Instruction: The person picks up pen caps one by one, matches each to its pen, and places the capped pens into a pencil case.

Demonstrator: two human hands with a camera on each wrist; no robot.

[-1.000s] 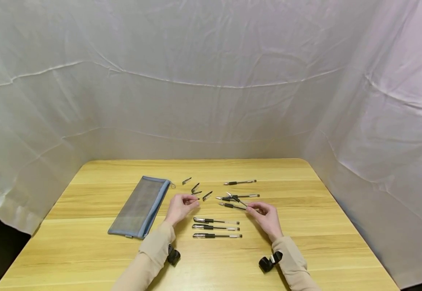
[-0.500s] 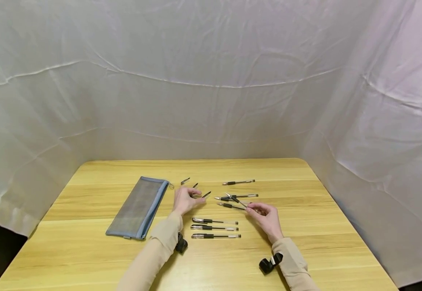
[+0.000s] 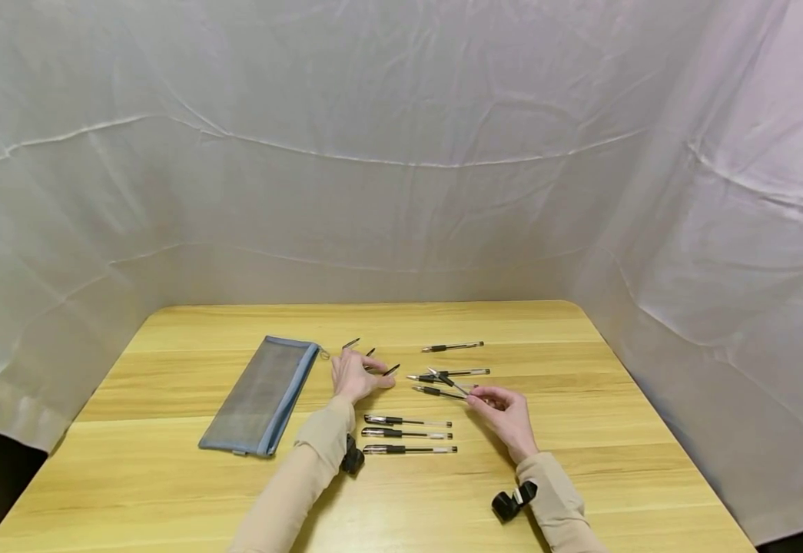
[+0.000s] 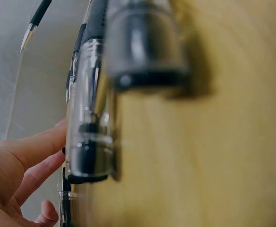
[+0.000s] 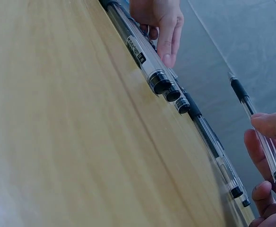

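My left hand is low over several loose black-and-clear pen caps at the table's middle, thumb and fingers around them. One pen cap lies by its fingertips; whether a cap is gripped is hidden. Another cap lies just beyond. In the left wrist view, capped pens cover the fingertips. My right hand pinches an uncapped gel pen near its rear end, tip up to the left. Beneath and beyond it lie uncapped pens, including one gel pen at the back.
Three capped pens lie in a row between the forearms. A blue-edged mesh zip pouch lies flat at the left. White cloth hangs behind and beside the wooden table.
My left hand has moved forward and right, in among the loose caps, and has stayed there over the last half second. My right hand keeps its pen nearly still.
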